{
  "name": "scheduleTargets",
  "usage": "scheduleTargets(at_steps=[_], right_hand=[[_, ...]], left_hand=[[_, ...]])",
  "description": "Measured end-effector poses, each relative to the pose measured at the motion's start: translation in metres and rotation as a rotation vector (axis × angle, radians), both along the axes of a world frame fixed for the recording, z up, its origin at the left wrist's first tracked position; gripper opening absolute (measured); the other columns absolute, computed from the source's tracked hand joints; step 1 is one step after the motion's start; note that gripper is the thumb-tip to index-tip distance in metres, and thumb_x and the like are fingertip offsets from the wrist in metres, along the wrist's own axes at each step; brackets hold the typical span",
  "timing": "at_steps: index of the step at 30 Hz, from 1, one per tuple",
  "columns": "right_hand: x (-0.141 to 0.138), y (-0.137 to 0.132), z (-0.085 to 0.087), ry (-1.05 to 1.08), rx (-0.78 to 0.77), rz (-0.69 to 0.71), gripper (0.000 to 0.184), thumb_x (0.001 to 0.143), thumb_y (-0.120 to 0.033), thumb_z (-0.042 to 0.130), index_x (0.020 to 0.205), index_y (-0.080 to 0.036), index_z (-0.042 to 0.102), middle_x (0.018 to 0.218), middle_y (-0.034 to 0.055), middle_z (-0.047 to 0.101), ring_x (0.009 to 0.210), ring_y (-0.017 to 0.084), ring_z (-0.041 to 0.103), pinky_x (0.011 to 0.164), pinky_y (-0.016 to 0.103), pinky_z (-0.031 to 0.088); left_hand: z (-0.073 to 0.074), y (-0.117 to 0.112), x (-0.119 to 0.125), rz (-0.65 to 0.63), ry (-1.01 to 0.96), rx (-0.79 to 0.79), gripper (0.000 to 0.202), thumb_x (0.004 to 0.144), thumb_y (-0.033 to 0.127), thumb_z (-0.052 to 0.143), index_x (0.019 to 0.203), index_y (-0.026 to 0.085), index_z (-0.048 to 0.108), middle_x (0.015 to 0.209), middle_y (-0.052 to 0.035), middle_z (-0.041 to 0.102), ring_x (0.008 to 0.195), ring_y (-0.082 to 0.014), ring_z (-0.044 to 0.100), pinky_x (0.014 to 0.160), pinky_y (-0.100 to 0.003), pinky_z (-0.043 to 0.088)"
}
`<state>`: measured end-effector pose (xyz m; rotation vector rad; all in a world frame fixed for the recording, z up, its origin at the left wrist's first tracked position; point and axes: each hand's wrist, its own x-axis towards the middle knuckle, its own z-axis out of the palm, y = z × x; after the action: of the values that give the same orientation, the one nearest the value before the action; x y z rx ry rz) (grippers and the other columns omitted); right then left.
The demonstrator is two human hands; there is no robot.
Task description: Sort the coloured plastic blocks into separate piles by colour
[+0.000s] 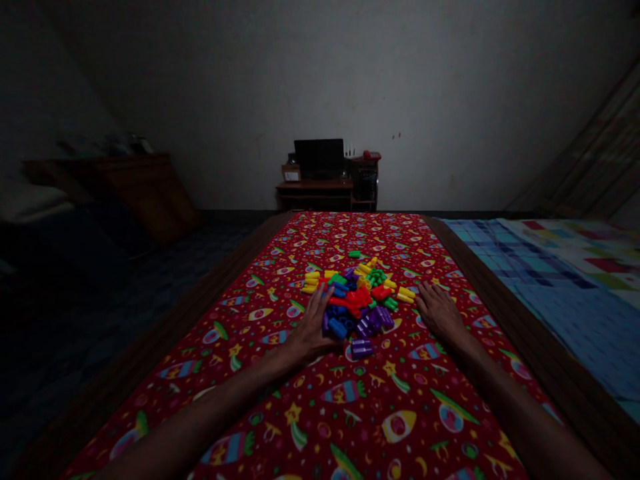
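Observation:
A loose heap of plastic toy blocks [357, 300] in red, blue, green, yellow and purple lies on a red patterned cloth [350, 427]. My left hand [314, 323] rests along the heap's left side, fingers stretched forward and touching or close to blue blocks [338, 327]. Opposite it, my right hand [440, 312] lies palm down on the cloth with its fingers extended. Its fingertips are near a yellow block [406, 295] at the heap's right edge. Closest to me sits a purple block [362, 349]. A small green block [355, 255] lies apart at the far side.
Beyond the cloth's far end, a desk [315, 189] holds a dark monitor [320, 157], with a red telephone [371, 155] beside it. A wooden cabinet [145, 193] stands at the left. Blue checked bedding [530, 293] spreads along the right. The room is dim.

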<state>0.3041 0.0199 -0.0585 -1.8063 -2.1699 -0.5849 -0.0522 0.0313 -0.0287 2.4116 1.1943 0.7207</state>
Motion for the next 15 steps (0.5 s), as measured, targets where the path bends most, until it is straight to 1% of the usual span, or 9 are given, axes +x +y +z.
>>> scheduleTargets(at_steps=[3, 5, 6, 8, 10, 11, 13, 14, 15], right_hand=[[0.0, 0.0, 0.001, -0.003, -0.003, 0.028, 0.047, 0.095, -0.024, 0.027, 0.13, -0.012, 0.056, 0.134, 0.0152, 0.057, 0.128, 0.031, 0.046, 0.106, 0.049, 0.033], [0.0, 0.0, 0.0, 0.001, 0.001, 0.01, 0.046, 0.095, -0.025, 0.028, 0.128, -0.011, 0.058, 0.134, 0.0156, 0.057, 0.127, 0.031, 0.046, 0.106, 0.049, 0.033], [0.0, 0.0, -0.001, 0.007, 0.006, -0.011, 0.046, 0.095, -0.026, 0.029, 0.127, -0.011, 0.058, 0.133, 0.0157, 0.057, 0.126, 0.031, 0.047, 0.105, 0.048, 0.034], [-0.002, 0.001, -0.002, 0.026, 0.018, -0.055, 0.046, 0.096, -0.029, 0.031, 0.127, -0.01, 0.058, 0.133, 0.0159, 0.058, 0.125, 0.031, 0.048, 0.104, 0.046, 0.035], [-0.003, 0.002, -0.003, 0.038, 0.025, -0.074, 0.046, 0.096, -0.029, 0.031, 0.129, -0.009, 0.057, 0.133, 0.0165, 0.058, 0.125, 0.03, 0.048, 0.104, 0.045, 0.035], [-0.004, 0.002, -0.004, 0.042, 0.027, -0.079, 0.047, 0.096, -0.029, 0.03, 0.129, -0.008, 0.057, 0.133, 0.0167, 0.058, 0.125, 0.03, 0.047, 0.104, 0.045, 0.035], [-0.006, 0.003, -0.004, 0.053, 0.03, -0.093, 0.047, 0.097, -0.029, 0.03, 0.129, -0.008, 0.057, 0.132, 0.0167, 0.058, 0.125, 0.031, 0.047, 0.105, 0.045, 0.034], [-0.006, 0.003, -0.005, 0.061, 0.03, -0.1, 0.047, 0.097, -0.03, 0.03, 0.129, -0.008, 0.057, 0.133, 0.0165, 0.058, 0.125, 0.031, 0.047, 0.105, 0.045, 0.034], [-0.007, 0.003, -0.005, 0.07, 0.029, -0.106, 0.047, 0.097, -0.03, 0.03, 0.129, -0.008, 0.057, 0.133, 0.0164, 0.057, 0.125, 0.031, 0.048, 0.105, 0.046, 0.034]], left_hand=[[0.004, 0.015, 0.035, -0.025, 0.005, 0.018, 0.113, 0.065, 0.058, 0.075, 0.153, 0.026, 0.012, 0.161, -0.0156, 0.003, 0.145, -0.0399, 0.007, 0.115, -0.062, 0.013], [0.01, 0.025, 0.047, -0.045, 0.018, 0.048, 0.113, 0.064, 0.062, 0.074, 0.153, 0.029, 0.011, 0.161, -0.0156, 0.001, 0.145, -0.0412, 0.006, 0.113, -0.065, 0.007], [0.013, 0.031, 0.048, -0.049, 0.012, 0.071, 0.114, 0.064, 0.065, 0.073, 0.153, 0.03, 0.01, 0.161, -0.0154, 0.0, 0.145, -0.0413, 0.006, 0.112, -0.066, 0.007], [0.019, 0.045, 0.04, -0.032, -0.01, 0.119, 0.112, 0.066, 0.071, 0.066, 0.152, 0.031, 0.009, 0.161, -0.0149, 0.001, 0.145, -0.0406, 0.006, 0.111, -0.066, 0.008], [0.023, 0.061, 0.018, 0.023, -0.026, 0.151, 0.098, 0.075, 0.075, 0.053, 0.152, 0.031, 0.012, 0.161, -0.0139, 0.005, 0.146, -0.0385, 0.008, 0.112, -0.065, 0.01], [0.022, 0.068, 0.005, 0.076, -0.04, 0.161, 0.084, 0.083, 0.072, 0.042, 0.152, 0.031, 0.015, 0.161, -0.0128, 0.01, 0.146, -0.0361, 0.009, 0.112, -0.064, 0.01], [0.017, 0.081, -0.02, 0.19, -0.053, 0.149, 0.061, 0.097, 0.057, 0.015, 0.151, 0.03, 0.021, 0.159, -0.0095, 0.02, 0.147, -0.0285, 0.013, 0.115, -0.059, 0.009], [0.013, 0.086, -0.029, 0.235, -0.067, 0.148, 0.058, 0.098, 0.051, 0.008, 0.15, 0.028, 0.024, 0.157, -0.0087, 0.026, 0.146, -0.0254, 0.017, 0.116, -0.056, 0.01], [0.009, 0.09, -0.034, 0.236, -0.063, 0.12, 0.058, 0.099, 0.047, 0.007, 0.15, 0.027, 0.026, 0.155, -0.0087, 0.031, 0.145, -0.0237, 0.021, 0.117, -0.052, 0.013]])
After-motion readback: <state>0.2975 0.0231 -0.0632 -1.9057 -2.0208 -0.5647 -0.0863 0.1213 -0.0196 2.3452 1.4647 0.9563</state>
